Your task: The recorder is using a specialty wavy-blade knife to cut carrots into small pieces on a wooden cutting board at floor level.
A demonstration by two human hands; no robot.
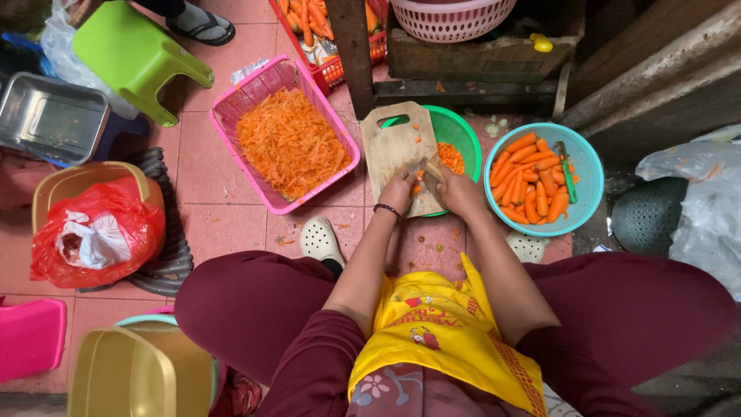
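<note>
Head view: everything is seen from straight above, with the person seated low over a pink tiled floor.
Left hand: the left hand [397, 191] is curled down on the near edge of the wooden cutting board [399, 154], and a short carrot piece [417, 188] seems to be pinned under the fingertips. Grip is partly hidden, so that bit can't be called for sure.
Right hand: the right hand [461, 193] is closed around a knife handle, with the knife [429, 171] angled across the board's near right corner, just beside the left fingertips.
Board: it's laid over the rim of a green basket [459, 133], where cut carrot [450, 157] is piled up on the right side.
Whole carrots: peeled ones are heaped in the teal basket [588, 174], right of the board, with a green peeler [566, 171] lying on top.
Shredded carrot: a big heap is held in the pink basket [262, 89], left of the board.
Doing it well: fingertips are probably best kept tucked back from the blade, strokes kept short, and the board held steady, since it's only bridged over the basket and could tip.
Other stuff: a green stool [135, 54] and a red bag [96, 232] are parked off to the left.
</note>
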